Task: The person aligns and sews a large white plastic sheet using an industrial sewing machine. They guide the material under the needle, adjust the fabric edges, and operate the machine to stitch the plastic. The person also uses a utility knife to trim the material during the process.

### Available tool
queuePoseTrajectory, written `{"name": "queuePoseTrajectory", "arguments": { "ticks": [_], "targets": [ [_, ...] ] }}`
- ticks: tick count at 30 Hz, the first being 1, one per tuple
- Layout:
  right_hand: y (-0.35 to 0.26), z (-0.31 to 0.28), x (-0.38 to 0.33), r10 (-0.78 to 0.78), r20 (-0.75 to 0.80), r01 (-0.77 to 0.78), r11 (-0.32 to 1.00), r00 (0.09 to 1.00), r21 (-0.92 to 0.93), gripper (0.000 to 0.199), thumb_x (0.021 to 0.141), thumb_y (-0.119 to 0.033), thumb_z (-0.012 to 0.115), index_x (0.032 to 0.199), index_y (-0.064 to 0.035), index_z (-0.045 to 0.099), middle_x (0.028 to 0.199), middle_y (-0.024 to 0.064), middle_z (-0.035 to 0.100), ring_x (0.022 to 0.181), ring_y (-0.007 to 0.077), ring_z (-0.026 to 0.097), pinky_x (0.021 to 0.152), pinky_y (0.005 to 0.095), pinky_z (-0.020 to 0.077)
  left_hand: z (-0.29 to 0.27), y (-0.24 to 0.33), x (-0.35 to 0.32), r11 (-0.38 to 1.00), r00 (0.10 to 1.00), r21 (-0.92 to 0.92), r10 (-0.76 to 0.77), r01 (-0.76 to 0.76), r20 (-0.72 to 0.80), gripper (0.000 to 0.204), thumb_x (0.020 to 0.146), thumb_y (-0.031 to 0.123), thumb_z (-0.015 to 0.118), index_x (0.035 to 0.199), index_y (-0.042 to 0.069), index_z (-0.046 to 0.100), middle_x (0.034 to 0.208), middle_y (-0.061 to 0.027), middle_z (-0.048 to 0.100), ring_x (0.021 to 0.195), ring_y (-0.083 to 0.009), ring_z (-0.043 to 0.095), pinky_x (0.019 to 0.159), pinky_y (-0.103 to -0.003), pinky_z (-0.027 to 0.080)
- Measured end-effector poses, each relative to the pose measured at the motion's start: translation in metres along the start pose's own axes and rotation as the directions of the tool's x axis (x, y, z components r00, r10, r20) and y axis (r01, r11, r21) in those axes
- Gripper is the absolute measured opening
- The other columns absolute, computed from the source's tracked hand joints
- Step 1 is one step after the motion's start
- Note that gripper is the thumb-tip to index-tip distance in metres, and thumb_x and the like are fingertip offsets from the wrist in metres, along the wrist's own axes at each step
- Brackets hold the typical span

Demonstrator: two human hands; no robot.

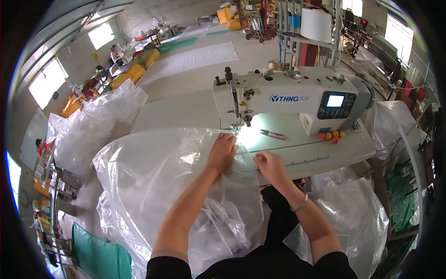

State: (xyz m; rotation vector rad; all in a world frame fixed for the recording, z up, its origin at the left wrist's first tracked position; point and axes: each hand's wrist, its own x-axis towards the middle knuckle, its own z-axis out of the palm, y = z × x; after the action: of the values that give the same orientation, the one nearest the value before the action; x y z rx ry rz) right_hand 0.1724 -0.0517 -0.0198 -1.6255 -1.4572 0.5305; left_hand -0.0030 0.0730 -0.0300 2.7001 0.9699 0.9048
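Pink-handled cutter lying on the bench; near it I count several small orange-and-yellow balls, grouped. Beyond: large white cylinder, raised, blue object just beside. Far left: yellow bundles, seated co-worker, bright window. Nearer, left: green sheet.

Blue lettering — white sewing machine

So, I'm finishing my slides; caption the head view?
Left hand on clear plastic sheeting, right hand near its edge, at a white sewing machine.
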Motion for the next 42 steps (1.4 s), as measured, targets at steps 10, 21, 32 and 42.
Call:
{"name": "queuePoseTrajectory", "arguments": {
  "ticks": [10,21,32,42],
  "targets": [
    [-0.013,0.046,0.082,0.059,0.043,-0.045,0.961,0.997,-0.274,0.024,0.079,-0.029,0.072,0.085,-0.0062,0.073,0.076,0.0104,0.071,0.068,0.0246,0.068,0.064,0.0346,0.053,-0.003,-0.008,0.002,0.979,0.994,-0.182,-0.103,0.096,-0.028,0.036,0.079,0.003,0.063,0.114,0.0,0.059,0.113,-0.0132,0.059,0.112,-0.0337,0.051,0.096,-0.041,0.044],
    [0.012,0.062,0.087,0.099,-0.149,-0.076,0.985,0.984,0.153,0.034,0.079,-0.021,0.07,0.108,-0.006,0.059,0.086,0.0097,0.071,0.076,0.0232,0.068,0.067,0.0347,0.0522,-0.001,-0.01,0.003,0.987,1.0,-0.159,-0.028,0.027,-0.003,0.037,0.079,0.003,0.063,0.116,0.0,0.061,0.111,-0.013,0.058,0.106,-0.0328,0.052,0.092,-0.041,0.045],
    [-0.001,0.054,0.078,-0.036,-0.196,-0.049,0.908,0.98,-0.416,0.024,0.078,-0.03,0.074,0.081,-0.0069,0.068,0.082,0.01,0.066,0.076,0.0275,0.066,0.066,0.0385,0.0502,0.005,-0.012,0.005,0.997,0.993,-0.053,-0.045,0.051,0.106,0.025,0.087,0.009,0.057,0.11,0.003,0.063,0.113,-0.0115,0.056,0.112,-0.0309,0.05,0.09,-0.043,0.045],
    [-0.002,0.061,0.089,0.031,-0.111,-0.072,0.919,0.993,-0.389,0.021,0.074,-0.025,0.075,0.084,-0.0071,0.069,0.08,0.0105,0.069,0.079,0.0283,0.067,0.069,0.0392,0.0518,0.005,-0.006,0.003,0.986,0.995,-0.139,-0.094,0.09,-0.022,0.027,0.085,0.007,0.057,0.111,0.004,0.062,0.116,-0.0119,0.056,0.113,-0.0306,0.05,0.094,-0.043,0.044]
  ]
}}
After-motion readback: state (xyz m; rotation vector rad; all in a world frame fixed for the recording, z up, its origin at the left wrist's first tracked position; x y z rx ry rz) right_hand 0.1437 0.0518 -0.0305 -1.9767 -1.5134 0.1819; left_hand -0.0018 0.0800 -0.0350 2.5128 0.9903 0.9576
